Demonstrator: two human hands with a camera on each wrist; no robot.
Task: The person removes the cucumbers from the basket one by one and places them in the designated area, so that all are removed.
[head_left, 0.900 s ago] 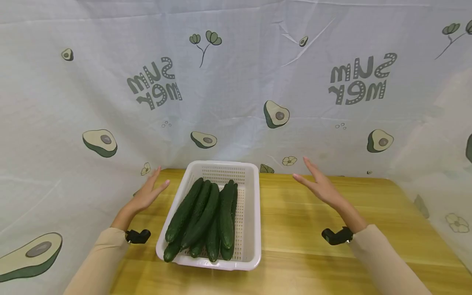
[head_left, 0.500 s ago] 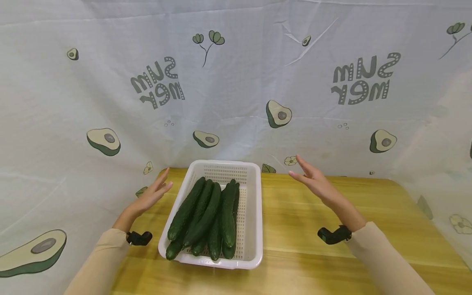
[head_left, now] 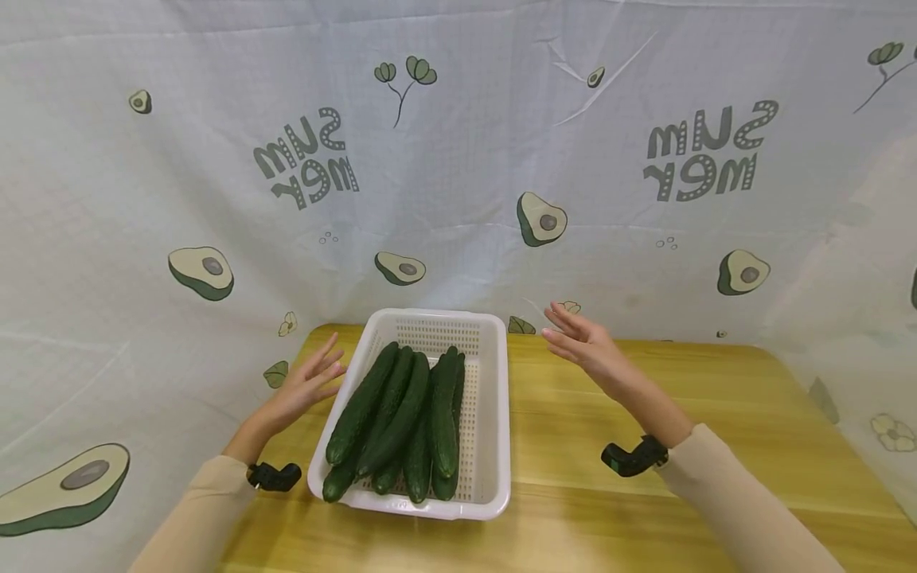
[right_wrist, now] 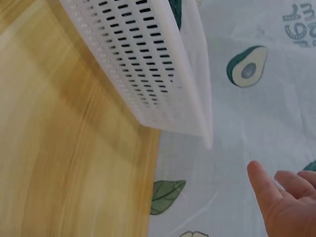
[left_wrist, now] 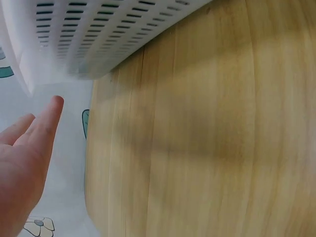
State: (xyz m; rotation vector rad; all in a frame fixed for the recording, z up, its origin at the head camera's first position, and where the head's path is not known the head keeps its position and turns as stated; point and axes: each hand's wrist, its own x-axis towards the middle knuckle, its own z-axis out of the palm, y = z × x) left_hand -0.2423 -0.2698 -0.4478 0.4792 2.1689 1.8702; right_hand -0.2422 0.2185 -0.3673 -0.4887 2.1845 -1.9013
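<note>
Several dark green cucumbers (head_left: 390,418) lie lengthwise in a white perforated plastic basket (head_left: 494,422), heaped toward its left and front. Just left of the basket is my left hand (head_left: 301,390), fingers extended and spread, its fingertips right by the left rim in the head view. My right hand (head_left: 587,350) hovers to the right of the basket with its fingers straight and a gap to the rim. In the left wrist view the thumb (left_wrist: 47,123) points at the basket's slotted side wall (left_wrist: 98,29). Neither hand holds anything.
The basket stands on a wooden table (head_left: 573,461), toward its left part. A pale cloth (head_left: 458,159) printed with avocados and lettering hangs behind the table and along both sides. Each wrist wears a black camera mount, such as the right mount (head_left: 634,458).
Both hands have moved inward toward the basket, the left one rightward and the right one leftward. The left fingers now look more spread. Basket and cucumbers stay in place.
</note>
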